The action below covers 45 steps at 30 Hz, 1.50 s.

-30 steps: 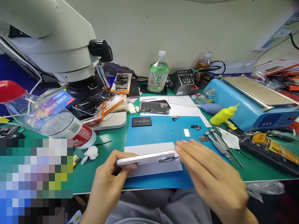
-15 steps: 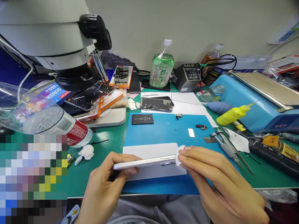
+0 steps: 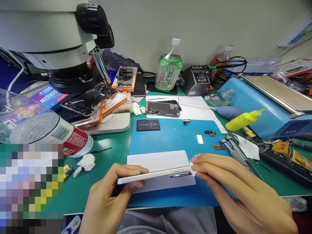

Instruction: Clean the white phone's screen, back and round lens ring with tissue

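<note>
A silver-edged smartphone [image 3: 156, 174] is held nearly edge-on above a white paper sheet [image 3: 156, 158] on the blue mat [image 3: 170, 199]. My left hand [image 3: 112, 191] is closed on the phone's left end, fingers on top and thumb beneath. At its right end, my right hand [image 3: 234, 185] pinches a small white wipe [image 3: 193, 168] against the edge, near the side buttons. The camera bump shows on the underside. Farther back on the mat lie a black battery [image 3: 148, 125], a small metal part [image 3: 186, 121] and a little white rectangle [image 3: 200, 139].
A microscope [image 3: 48, 35] overhangs the left side, near a water bottle [image 3: 73, 136] lying tilted. An opened phone [image 3: 162, 108] lies behind the mat. To the right are tweezers [image 3: 252, 169], a yellow dispensing bottle [image 3: 243, 120] and a blue machine [image 3: 270, 107]. A green-labelled bottle [image 3: 169, 70] stands at the back.
My right hand and the wipe have shifted slightly right along the phone's edge, baring more of the buttons and camera bump. The left hand keeps its grip. The view has moved a little.
</note>
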### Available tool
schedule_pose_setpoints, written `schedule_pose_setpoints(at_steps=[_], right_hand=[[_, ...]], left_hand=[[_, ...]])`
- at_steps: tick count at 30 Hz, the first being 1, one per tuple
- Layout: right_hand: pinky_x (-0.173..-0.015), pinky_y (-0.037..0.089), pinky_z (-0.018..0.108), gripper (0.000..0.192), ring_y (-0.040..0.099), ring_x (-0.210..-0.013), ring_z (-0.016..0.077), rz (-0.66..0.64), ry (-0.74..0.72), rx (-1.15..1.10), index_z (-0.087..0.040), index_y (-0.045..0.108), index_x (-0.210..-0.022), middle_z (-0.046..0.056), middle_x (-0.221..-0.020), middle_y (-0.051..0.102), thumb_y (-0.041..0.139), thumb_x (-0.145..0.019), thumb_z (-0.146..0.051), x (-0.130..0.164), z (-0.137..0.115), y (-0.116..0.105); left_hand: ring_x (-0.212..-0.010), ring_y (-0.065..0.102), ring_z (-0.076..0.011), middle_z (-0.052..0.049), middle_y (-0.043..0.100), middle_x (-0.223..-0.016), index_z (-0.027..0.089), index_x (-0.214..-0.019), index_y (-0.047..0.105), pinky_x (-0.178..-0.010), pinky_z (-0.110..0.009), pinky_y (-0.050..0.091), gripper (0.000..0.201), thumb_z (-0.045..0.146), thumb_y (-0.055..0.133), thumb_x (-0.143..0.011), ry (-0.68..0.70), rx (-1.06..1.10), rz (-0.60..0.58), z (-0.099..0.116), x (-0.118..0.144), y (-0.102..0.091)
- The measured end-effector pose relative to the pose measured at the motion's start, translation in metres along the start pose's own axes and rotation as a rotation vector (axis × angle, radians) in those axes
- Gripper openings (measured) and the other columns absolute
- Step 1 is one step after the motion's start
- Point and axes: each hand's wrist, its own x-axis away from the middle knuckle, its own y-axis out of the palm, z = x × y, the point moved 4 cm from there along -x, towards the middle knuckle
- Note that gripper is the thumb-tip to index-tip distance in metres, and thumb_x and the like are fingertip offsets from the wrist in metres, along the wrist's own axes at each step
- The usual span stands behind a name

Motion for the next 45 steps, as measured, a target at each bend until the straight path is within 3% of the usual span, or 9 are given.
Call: schedule_pose_setpoints(at_steps=[8,13,26,31,33,35,39,42,45], right_hand=[[-0.102,0.059,0.016,0.019,0.079,-0.098,0.0119,-0.055,-0.083,0.024,-0.019,0.077,-0.105,0.005,-0.106,0.082,0.062,-0.102,-0.008,-0.006,-0.006,-0.002],[-0.102,0.061,0.021,0.023,0.079,-0.104,0.0145,-0.091,-0.136,0.032,-0.019,0.077,-0.111,0.005,-0.111,0.083,0.062,-0.101,-0.006,-0.004,-0.005,-0.003],[-0.108,0.059,0.021,0.028,0.078,-0.109,0.0141,0.002,-0.129,0.075,-0.017,0.078,-0.114,0.005,-0.113,0.084,0.068,-0.095,0.0,0.003,-0.001,-0.005],[-0.115,0.055,0.028,0.035,0.076,-0.117,0.0164,0.005,-0.172,0.022,-0.014,0.078,-0.119,0.006,-0.117,0.084,0.066,-0.092,0.005,0.005,-0.006,-0.002],[-0.115,0.053,0.025,0.031,0.076,-0.114,0.0144,0.053,-0.046,0.072,-0.018,0.078,-0.116,0.003,-0.115,0.084,0.066,-0.095,0.001,0.012,0.006,-0.007],[-0.11,0.054,0.02,0.021,0.076,-0.109,0.0119,0.127,0.206,0.083,-0.025,0.078,-0.108,-0.001,-0.112,0.082,0.068,-0.099,-0.009,0.025,0.026,-0.017],[-0.087,0.061,0.013,0.008,0.078,-0.091,0.0106,0.209,0.618,-0.08,-0.034,0.079,-0.099,-0.008,-0.102,0.081,0.072,-0.1,-0.036,0.062,0.057,-0.035],[-0.081,0.063,0.012,0.012,0.078,-0.087,0.0116,0.246,0.732,-0.176,-0.034,0.08,-0.098,-0.007,-0.1,0.082,0.073,-0.096,-0.044,0.082,0.061,-0.041],[-0.091,0.062,0.013,0.015,0.078,-0.103,0.015,0.28,0.785,-0.192,-0.034,0.08,-0.099,-0.005,-0.105,0.082,0.074,-0.094,-0.047,0.094,0.061,-0.043]], left_hand=[[-0.103,0.079,-0.0201,0.004,0.084,-0.101,0.032,-0.086,0.075,-0.089,-0.024,0.06,0.009,0.041,0.074,-0.089,0.006,0.04,0.021,0.003,0.003,0.002],[-0.103,0.079,-0.0221,0.002,0.085,-0.1,0.032,-0.086,0.075,-0.091,-0.027,0.061,0.009,0.039,0.074,-0.09,0.02,0.029,0.028,0.004,0.004,0.002],[-0.104,0.079,-0.0198,0.002,0.085,-0.104,0.03,-0.088,0.075,-0.088,-0.022,0.06,0.014,0.043,0.072,-0.09,-0.015,-0.008,0.028,0.001,0.003,0.002],[-0.104,0.078,-0.0175,0.004,0.085,-0.107,0.03,-0.091,0.076,-0.089,-0.019,0.06,0.018,0.048,0.073,-0.089,-0.02,-0.05,0.034,-0.005,0.001,-0.003],[-0.105,0.079,-0.0193,0.002,0.085,-0.11,0.03,-0.093,0.076,-0.084,-0.019,0.062,0.021,0.05,0.073,-0.09,0.014,-0.091,-0.003,-0.009,-0.002,-0.006],[-0.103,0.08,-0.0209,0.0,0.085,-0.111,0.029,-0.096,0.077,-0.079,-0.02,0.063,0.025,0.053,0.074,-0.09,0.057,-0.13,-0.035,-0.012,-0.004,-0.007],[-0.105,0.078,-0.0215,-0.001,0.084,-0.111,0.028,-0.098,0.074,-0.088,-0.023,0.064,0.024,0.052,0.072,-0.093,0.071,-0.099,0.017,-0.016,-0.003,-0.005],[-0.114,0.078,-0.0215,-0.002,0.083,-0.113,0.028,-0.096,0.07,-0.095,-0.025,0.062,0.015,0.043,0.07,-0.098,0.175,-0.032,-0.035,-0.015,0.0,-0.002],[-0.12,0.078,-0.0215,-0.003,0.084,-0.119,0.029,-0.101,0.072,-0.102,-0.03,0.063,0.011,0.027,0.062,-0.105,0.439,-0.061,-0.193,-0.008,0.003,-0.004]])
